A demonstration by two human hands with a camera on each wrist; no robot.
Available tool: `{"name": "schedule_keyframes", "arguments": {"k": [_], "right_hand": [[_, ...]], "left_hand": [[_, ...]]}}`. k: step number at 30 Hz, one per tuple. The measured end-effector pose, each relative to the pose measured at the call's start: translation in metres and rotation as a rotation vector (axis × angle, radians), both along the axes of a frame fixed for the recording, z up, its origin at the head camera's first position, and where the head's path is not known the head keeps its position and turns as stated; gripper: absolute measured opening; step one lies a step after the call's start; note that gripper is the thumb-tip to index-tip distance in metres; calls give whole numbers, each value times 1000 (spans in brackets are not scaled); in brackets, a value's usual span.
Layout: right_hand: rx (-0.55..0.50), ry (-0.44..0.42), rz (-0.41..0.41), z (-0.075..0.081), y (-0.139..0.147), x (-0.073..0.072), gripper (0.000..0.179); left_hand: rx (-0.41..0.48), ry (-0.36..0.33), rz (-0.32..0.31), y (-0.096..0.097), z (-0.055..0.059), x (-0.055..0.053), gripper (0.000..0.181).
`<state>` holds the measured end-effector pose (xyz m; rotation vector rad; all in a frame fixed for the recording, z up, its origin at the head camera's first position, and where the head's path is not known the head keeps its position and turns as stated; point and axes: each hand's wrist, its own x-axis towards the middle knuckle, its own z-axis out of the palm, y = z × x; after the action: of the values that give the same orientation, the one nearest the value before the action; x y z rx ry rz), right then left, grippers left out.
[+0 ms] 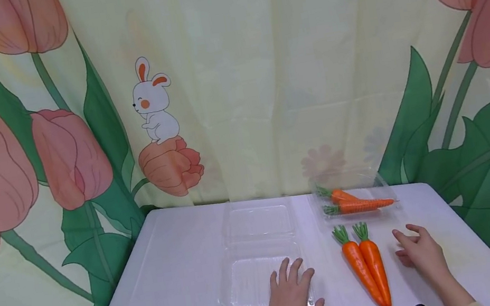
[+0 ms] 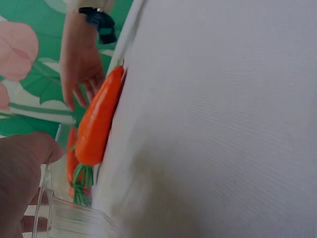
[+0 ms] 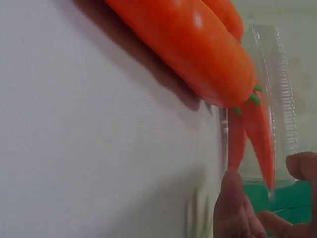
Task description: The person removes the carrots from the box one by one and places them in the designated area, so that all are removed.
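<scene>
My left hand (image 1: pixel 290 295) is over the near right corner of a clear plastic clamshell box (image 1: pixel 242 284), fingers spread across its tray. In the left wrist view the thumb (image 2: pixel 45 147) lies right at the plastic rim. To the right of that box, two orange toy carrots (image 1: pixel 362 271) with green tops lie side by side, tips toward me. My right hand (image 1: pixel 422 253) hovers beside them, fingers loosely bent and holding nothing. Past the right fingertips, the right wrist view has the carrots (image 3: pixel 198 54) close up.
A second clear plastic box (image 1: pixel 376 180) stands at the back right, with two more carrots (image 1: pixel 361 205) inside it. The first box's lid (image 1: pixel 258 223) lies folded back toward the rear edge. A white cloth covers the table (image 1: pixel 160 284), and a tulip-print curtain (image 1: pixel 233 80) hangs behind.
</scene>
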<state>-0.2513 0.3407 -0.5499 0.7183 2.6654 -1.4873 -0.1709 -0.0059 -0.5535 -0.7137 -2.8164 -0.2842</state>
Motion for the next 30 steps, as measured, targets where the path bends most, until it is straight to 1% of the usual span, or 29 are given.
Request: {"name": "schedule_keyframes", "arguments": {"k": [5,8,13,17,20,24,30], "right_hand": [[-1,97,-57,10,6,-16,86],[2,123,-74,17,10,-26,83],[2,105,-72,27,13,-42,81],[8,86,-45,31,11,-52,80],[10,91,-30,33,8,-57,75],[1,102,-15,31,7,-61,69],[-58,89,-2,24,6,-64,68]], "left_hand": [[10,2,20,-6,-2,0,54],[29,-12,25,-12,-2,-1,54],[50,-41,33,-20,-2,-2,53],[51,-26,44,-28,-3,-2,53],[50,-20,53,-35,-4,-2,53],[58,-19,68,-44,-6,-1,52],[96,-42,80,-57,-5,1,52]]}}
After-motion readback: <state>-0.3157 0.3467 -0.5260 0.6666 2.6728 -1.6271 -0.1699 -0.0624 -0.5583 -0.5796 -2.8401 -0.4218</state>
